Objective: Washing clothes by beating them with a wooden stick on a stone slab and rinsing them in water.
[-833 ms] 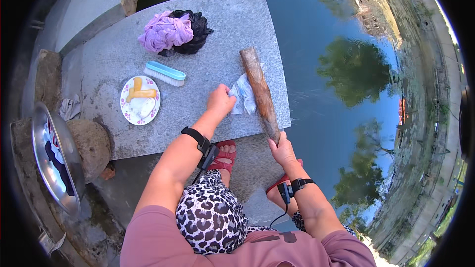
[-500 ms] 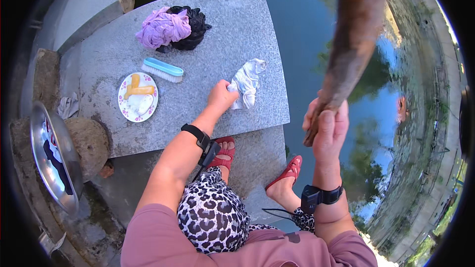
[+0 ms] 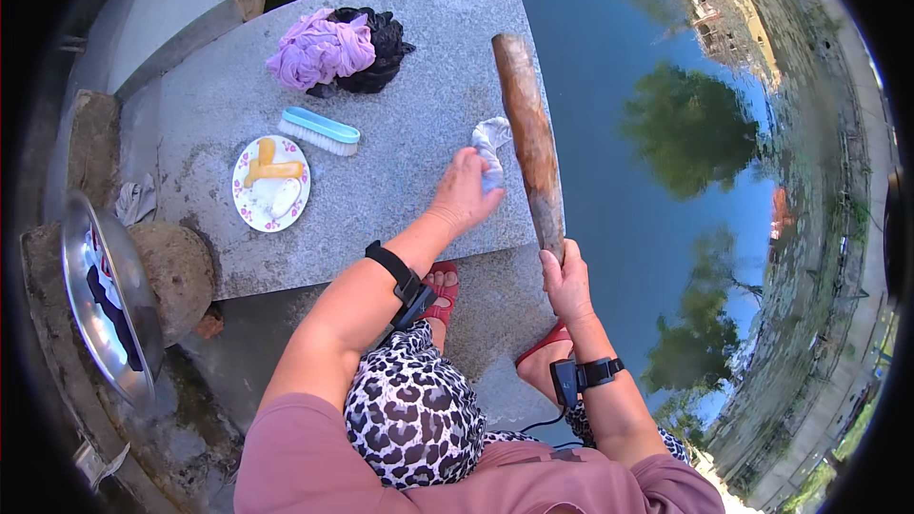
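Note:
My left hand (image 3: 464, 195) presses down on a small white cloth (image 3: 489, 141) near the right edge of a grey stone slab (image 3: 419, 57). A long brown wooden bat (image 3: 528, 138) is gripped at its narrow handle by my right hand (image 3: 566, 281). The bat lies down across the slab just right of the cloth, its thick end pointing away from me. Both wrists carry black straps.
On the slab sit a pile of purple and black clothes (image 3: 335, 48), a teal scrubbing brush (image 3: 319, 130) and a flowered plate (image 3: 271, 183) with soap pieces. A metal basin (image 3: 105, 300) stands at the left. Water (image 3: 628, 133) borders the slab on the right.
The bat was raised high in my right hand half a second ago and has swung back down onto the slab beside the cloth. My left hand stayed on the cloth.

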`<state>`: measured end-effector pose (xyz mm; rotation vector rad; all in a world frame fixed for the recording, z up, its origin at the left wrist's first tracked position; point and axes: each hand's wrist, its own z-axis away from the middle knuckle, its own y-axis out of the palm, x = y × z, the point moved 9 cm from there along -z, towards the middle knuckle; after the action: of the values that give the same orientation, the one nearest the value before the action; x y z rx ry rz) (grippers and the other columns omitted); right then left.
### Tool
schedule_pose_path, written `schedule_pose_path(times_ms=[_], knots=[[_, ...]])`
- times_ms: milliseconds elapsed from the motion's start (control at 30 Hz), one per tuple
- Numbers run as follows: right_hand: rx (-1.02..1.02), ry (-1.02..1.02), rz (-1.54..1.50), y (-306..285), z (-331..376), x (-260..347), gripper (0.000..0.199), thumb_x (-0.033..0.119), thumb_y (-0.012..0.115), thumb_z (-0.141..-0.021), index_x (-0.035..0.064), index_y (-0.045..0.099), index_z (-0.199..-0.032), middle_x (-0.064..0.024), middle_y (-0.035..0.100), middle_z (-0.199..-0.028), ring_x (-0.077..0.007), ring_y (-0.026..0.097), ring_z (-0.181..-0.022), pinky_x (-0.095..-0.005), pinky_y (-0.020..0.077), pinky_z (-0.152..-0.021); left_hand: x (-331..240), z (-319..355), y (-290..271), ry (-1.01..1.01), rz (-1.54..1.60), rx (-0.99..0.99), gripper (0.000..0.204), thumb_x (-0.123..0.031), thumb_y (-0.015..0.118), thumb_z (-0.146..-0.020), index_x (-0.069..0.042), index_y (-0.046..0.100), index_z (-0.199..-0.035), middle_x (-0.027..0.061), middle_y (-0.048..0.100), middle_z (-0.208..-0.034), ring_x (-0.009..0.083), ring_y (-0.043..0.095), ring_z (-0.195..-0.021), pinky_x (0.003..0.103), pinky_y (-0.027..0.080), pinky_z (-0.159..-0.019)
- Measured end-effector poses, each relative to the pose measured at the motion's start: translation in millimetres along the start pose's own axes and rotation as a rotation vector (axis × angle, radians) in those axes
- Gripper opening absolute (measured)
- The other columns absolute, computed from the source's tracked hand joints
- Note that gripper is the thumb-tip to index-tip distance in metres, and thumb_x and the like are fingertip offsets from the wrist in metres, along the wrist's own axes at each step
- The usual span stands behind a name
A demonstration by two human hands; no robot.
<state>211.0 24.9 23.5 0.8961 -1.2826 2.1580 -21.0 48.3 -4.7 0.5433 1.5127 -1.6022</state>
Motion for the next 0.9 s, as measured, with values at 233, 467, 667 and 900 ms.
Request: schedule_pose_path(times_ms=[233,467,667,900], knots=[[-0.180,-0.501,-0.535,-100.5,1.5,213.7,0.041,0.043,0.051,-0.095,0.0053,0.044,-0.107,-0.0051,0.050,-0.076,-0.0097,0.047,-0.054,-0.0233,0.0399,-0.047,-0.9,-3.9,58.2,0.064,0.060,0.423,0.058,-0.017,0.061,-0.084,0.008,0.039,-0.131,0.0265,0.020,-0.149,0.0335,0.052,-0.116,0.037,0.043,-0.099],[-0.195,-0.281,0.064,12.7,7.0,3.3,0.041,0.027,0.068,-0.083,0.0016,0.045,-0.105,-0.0205,0.058,-0.084,-0.0399,0.060,-0.070,-0.0454,0.0490,-0.068,40.2,8.4,-13.1,-0.261,-0.039,0.214,0.034,-0.025,0.068,-0.080,0.000,0.062,-0.102,0.0132,0.068,-0.095,0.0254,0.065,-0.095,0.038,0.051,-0.080],[0.125,0.052,0.149,27.4,9.6,1.4,0.037,0.034,0.062,-0.088,0.0008,0.048,-0.097,-0.0199,0.062,-0.069,-0.0347,0.063,-0.064,-0.0407,0.0485,-0.057,70.9,44.6,-0.5,-0.311,-0.694,0.504,0.057,-0.036,0.083,-0.063,-0.005,0.061,-0.106,0.0153,0.066,-0.107,0.0301,0.062,-0.103,0.039,0.051,-0.086],[-0.159,-0.590,-0.625,-100.5,16.8,233.7,0.056,0.056,0.056,-0.087,0.0056,0.043,-0.108,-0.0058,0.050,-0.080,-0.0115,0.048,-0.055,-0.0231,0.0402,-0.048,84.0,44.8,10.8,-0.275,-0.679,0.495,0.064,-0.037,0.086,-0.058,-0.004,0.060,-0.106,0.0152,0.066,-0.108,0.0321,0.061,-0.103,0.039,0.050,-0.088]])
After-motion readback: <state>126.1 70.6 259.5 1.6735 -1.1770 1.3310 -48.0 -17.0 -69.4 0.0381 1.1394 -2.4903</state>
